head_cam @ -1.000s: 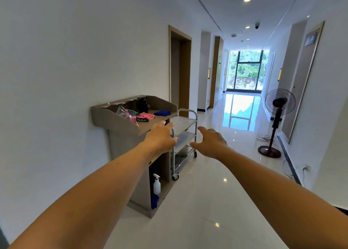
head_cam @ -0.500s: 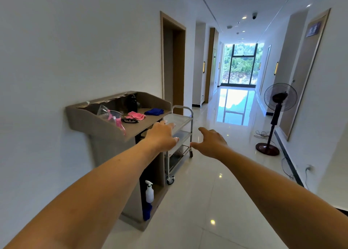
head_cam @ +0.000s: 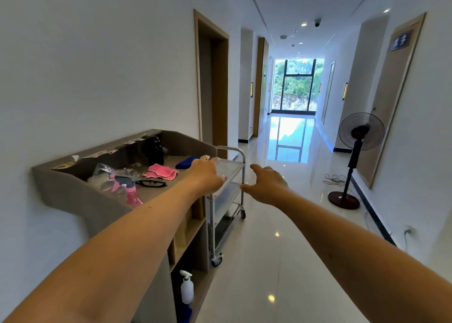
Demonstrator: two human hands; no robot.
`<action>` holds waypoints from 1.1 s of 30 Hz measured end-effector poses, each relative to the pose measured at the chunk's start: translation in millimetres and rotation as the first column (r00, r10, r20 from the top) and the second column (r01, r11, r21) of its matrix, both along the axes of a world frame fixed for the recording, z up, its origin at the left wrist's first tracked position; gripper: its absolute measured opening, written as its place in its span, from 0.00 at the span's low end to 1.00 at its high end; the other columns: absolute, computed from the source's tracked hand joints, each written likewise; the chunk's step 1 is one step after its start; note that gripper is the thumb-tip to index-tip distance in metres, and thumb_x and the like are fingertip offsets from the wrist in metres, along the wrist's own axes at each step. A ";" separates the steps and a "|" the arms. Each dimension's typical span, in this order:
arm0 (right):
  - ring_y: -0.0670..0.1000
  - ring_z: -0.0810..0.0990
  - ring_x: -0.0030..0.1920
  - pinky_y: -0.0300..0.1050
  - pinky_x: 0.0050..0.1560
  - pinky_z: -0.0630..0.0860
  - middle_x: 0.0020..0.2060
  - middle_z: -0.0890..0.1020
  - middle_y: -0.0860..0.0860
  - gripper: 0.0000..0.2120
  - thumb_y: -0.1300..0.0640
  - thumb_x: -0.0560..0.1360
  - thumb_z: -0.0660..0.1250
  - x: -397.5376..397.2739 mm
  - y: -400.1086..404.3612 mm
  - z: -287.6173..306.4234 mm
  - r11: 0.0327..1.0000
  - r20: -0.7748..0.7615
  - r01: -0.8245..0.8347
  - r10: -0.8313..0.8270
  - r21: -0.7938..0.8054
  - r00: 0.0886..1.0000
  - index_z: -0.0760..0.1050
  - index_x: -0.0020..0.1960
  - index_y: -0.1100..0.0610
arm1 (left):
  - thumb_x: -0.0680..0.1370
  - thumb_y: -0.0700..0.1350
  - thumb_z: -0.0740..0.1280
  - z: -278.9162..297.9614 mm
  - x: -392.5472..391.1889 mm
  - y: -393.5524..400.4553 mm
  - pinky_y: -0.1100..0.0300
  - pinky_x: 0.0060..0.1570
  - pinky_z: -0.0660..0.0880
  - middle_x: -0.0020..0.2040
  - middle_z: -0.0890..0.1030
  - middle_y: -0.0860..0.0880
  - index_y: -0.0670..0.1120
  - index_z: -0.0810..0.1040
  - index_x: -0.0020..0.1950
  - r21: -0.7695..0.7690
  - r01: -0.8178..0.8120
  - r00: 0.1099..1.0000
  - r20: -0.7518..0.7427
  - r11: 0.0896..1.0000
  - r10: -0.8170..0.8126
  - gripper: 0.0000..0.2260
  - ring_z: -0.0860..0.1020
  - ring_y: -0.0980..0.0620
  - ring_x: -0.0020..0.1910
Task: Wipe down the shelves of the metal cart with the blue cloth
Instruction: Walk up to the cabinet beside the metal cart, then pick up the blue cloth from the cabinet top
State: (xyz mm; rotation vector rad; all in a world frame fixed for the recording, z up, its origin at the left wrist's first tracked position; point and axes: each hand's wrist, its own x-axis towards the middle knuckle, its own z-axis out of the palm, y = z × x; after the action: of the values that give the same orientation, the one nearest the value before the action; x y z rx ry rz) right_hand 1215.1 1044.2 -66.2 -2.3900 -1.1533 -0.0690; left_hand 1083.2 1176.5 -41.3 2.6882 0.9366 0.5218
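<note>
Blue cloth (head_cam: pixel 186 162) sits on the top of the beige wall desk (head_cam: pixel 80 195), partly hidden behind the left hand (head_cam: pixel 206 176), just beyond its knuckles. Not picked up yet.

Change over the last second: both arms closer to the desk and cart, cloth went from well ahead of the left hand to right at its fingertips. Reads as the approach nearly finished, grab about to start.

Left hand: fingers loosely spread, palm down, holding nothing. Contact with the cloth cannot be confirmed, hand blocks the near edge.

Right hand (head_cam: pixel 266 184): open, fingers relaxed, empty, hanging in the air just right of the left hand and level with the metal cart's top shelf.

Metal cart (head_cam: pixel 231 176): parked against the far end of the desk, directly past both hands. Three shelves visible, handle loop at the far end, casters on the tiled floor. Shelves look bare apart from something dark on the lowest one, too small to identify.

Near the left wrist on the desk: pink cloth (head_cam: pixel 161 171), black eyeglasses (head_cam: pixel 151 183), clear plastic bag with pink items (head_cam: pixel 115 182). Easy to snag the pink cloth by mistake, so the reach needs to go past it.

Spray bottle (head_cam: pixel 187 287) in the lower cubby, below the left forearm. Standing fan (head_cam: pixel 355 156) well off to the right of the right hand, clear of the work.

Progress estimate: zero wiping done; cloth pickup first, then top shelf.
</note>
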 end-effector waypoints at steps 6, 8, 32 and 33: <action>0.59 0.74 0.65 0.55 0.60 0.75 0.68 0.74 0.55 0.36 0.39 0.75 0.70 45.3 61.4 -15.4 1.000 -0.034 -0.016 0.016 0.004 0.999 0.62 0.76 0.50 | 0.76 0.58 0.69 -16.5 47.1 61.6 0.45 0.66 0.70 0.77 0.64 0.47 0.52 0.62 0.79 0.025 -0.011 0.999 -0.041 1.000 0.012 0.33 0.64 0.42 0.74; 0.58 0.74 0.64 0.55 0.61 0.76 0.68 0.74 0.55 0.36 0.38 0.74 0.71 65.9 83.9 -19.5 0.999 -0.048 -0.031 0.031 0.014 0.998 0.62 0.76 0.49 | 0.76 0.59 0.69 -20.3 64.2 80.2 0.44 0.67 0.71 0.77 0.65 0.46 0.52 0.62 0.78 0.029 -0.022 0.999 -0.045 0.999 0.023 0.33 0.65 0.42 0.73; 0.54 0.76 0.59 0.46 0.51 0.74 0.63 0.76 0.55 0.31 0.42 0.75 0.70 300.6 368.4 -43.2 0.891 -0.119 -0.454 0.450 -0.006 0.885 0.65 0.74 0.50 | 0.79 0.57 0.66 -43.7 237.8 301.1 0.43 0.69 0.68 0.79 0.62 0.46 0.50 0.62 0.79 0.016 -0.368 0.909 -0.204 0.930 0.363 0.31 0.62 0.42 0.75; 0.53 0.75 0.58 0.46 0.52 0.74 0.63 0.76 0.55 0.31 0.42 0.75 0.70 300.0 378.7 -48.2 0.887 -0.129 -0.462 0.456 -0.023 0.881 0.65 0.74 0.51 | 0.78 0.58 0.66 -48.3 237.2 312.6 0.43 0.68 0.68 0.79 0.62 0.46 0.50 0.63 0.78 0.011 -0.378 0.904 -0.211 0.926 0.372 0.31 0.62 0.42 0.75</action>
State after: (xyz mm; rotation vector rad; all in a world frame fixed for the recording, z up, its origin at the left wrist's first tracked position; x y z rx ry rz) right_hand 1515.1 1422.9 -114.4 -2.0642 -1.6451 0.2634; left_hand 1320.5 1489.2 -89.6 2.5768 1.5265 0.2903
